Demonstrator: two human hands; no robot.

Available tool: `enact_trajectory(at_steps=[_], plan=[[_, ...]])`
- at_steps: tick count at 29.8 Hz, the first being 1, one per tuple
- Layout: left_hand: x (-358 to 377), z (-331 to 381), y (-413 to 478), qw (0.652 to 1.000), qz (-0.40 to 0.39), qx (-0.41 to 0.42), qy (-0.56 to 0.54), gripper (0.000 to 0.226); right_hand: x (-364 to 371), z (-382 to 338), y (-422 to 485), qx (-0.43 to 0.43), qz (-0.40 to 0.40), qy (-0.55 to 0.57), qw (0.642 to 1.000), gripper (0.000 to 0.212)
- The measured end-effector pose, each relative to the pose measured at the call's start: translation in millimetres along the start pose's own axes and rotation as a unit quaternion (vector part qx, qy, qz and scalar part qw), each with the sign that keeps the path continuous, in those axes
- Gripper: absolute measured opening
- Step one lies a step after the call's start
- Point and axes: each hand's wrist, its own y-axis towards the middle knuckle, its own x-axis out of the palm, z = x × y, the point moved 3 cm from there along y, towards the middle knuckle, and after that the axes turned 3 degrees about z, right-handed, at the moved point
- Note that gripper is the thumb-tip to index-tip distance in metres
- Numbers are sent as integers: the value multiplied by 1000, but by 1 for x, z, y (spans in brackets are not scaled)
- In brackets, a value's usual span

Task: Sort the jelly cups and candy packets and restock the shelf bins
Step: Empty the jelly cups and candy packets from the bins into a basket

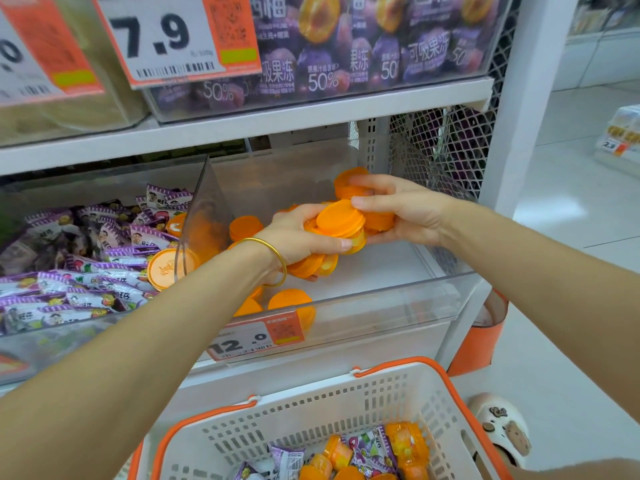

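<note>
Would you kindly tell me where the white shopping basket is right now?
In the head view, the white shopping basket sits bottom centre, below the clear jelly-cup bin, with a shoe to its right.

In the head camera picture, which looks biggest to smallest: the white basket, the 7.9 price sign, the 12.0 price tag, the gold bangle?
1. white basket, helped by being nearest the camera
2. 7.9 price sign
3. 12.0 price tag
4. gold bangle
</note>
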Motion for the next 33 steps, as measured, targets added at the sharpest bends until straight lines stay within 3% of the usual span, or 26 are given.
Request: enact_trajectory(at_steps=[4,7,10,14,16,18,21,23,27,30,33], plan=[[-12,17,-30,995,47,65,60,90,14,-20,-31,-37,18,-14,999,55],[-19,30,-71,986,73,116,91,71,34,-33,-68,-83,27,-27,996,56],[-21,40,-122,970,95,160,155,79,56,-37,-114,-122,42,-18,992,68],[0,10,-185,974,84,163,135,77,82,1,-170,-146,77,7,986,55],[22,-24,-201,983,63,129,116,76,89,44,-186,-93,82,26,992,63],[54,-75,-208,993,1,52,108,77,100,101,-197,34,59,51,996,64],[106,-153,-211,989,-92,-55,104,96,110,186,-204,222,55,61,972,48],[136,-193,-213,979,-140,-119,87,98,114,224,-204,295,64,33,953,43],[165,-230,-216,952,-172,-187,168,103,106,247,-201,351,116,-11,929,61],[156,-227,-206,962,-148,-197,120,88,96,243,-198,367,122,-25,922,54],[133,-195,-195,980,-97,-157,78,68,93,220,-190,337,97,-24,936,43]])
